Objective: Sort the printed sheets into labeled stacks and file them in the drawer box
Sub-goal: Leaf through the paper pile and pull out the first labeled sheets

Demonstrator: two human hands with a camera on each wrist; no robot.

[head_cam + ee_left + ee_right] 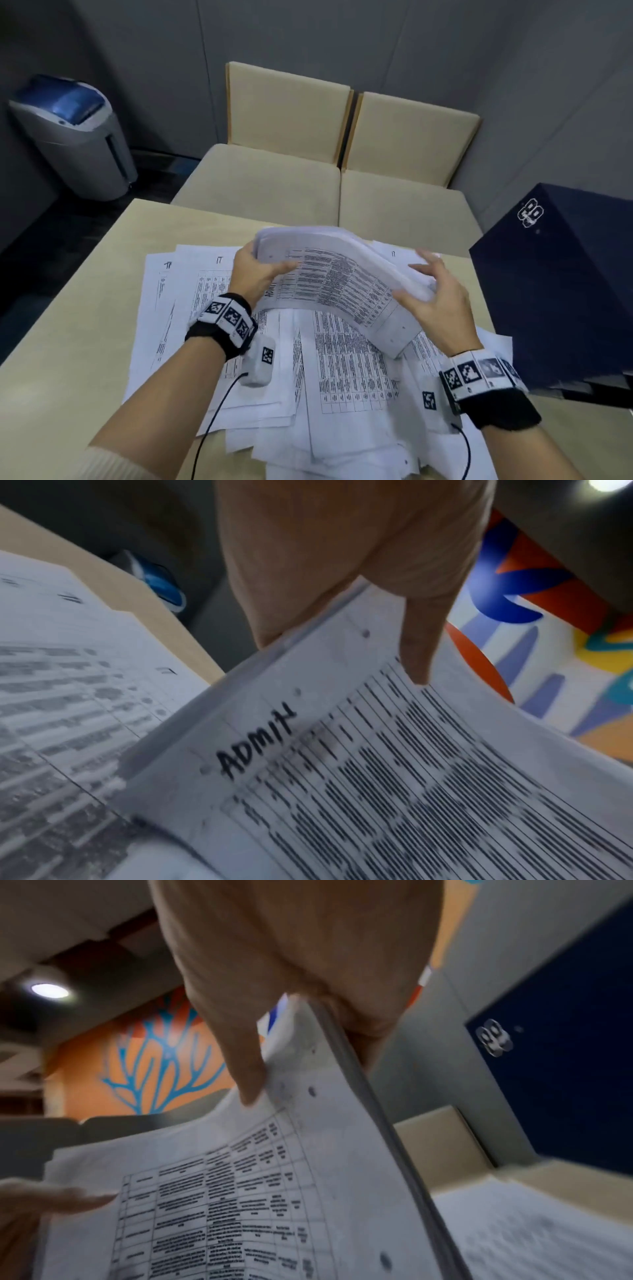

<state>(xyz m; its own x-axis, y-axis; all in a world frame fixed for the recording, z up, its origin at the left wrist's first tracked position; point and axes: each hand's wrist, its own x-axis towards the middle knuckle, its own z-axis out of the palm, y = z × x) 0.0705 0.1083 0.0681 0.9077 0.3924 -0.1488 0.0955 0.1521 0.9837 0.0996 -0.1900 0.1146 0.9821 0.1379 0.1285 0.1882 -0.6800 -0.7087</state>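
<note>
Holding: a thick stack of printed sheets (337, 274) is raised above the surface (85, 325) by both hands, bowed upward in the middle.
Left hand (255, 270): grips the stack's left end, thumb on top, fingers underneath.
Right hand (435, 301): clasps the stack's right end, thumb on the top page, fingers curled round the edge.
Top page: a printed table with "ADMIN" (257, 739) handwritten near the left hand.
Loose sheets (308, 370): spread overlapping across the middle of the surface, beneath the raised stack, reaching toward its near edge.
Dark blue box (561, 291): stands at the right edge of the surface.
Beige chairs (325, 144): two, beyond the far edge.
</note>
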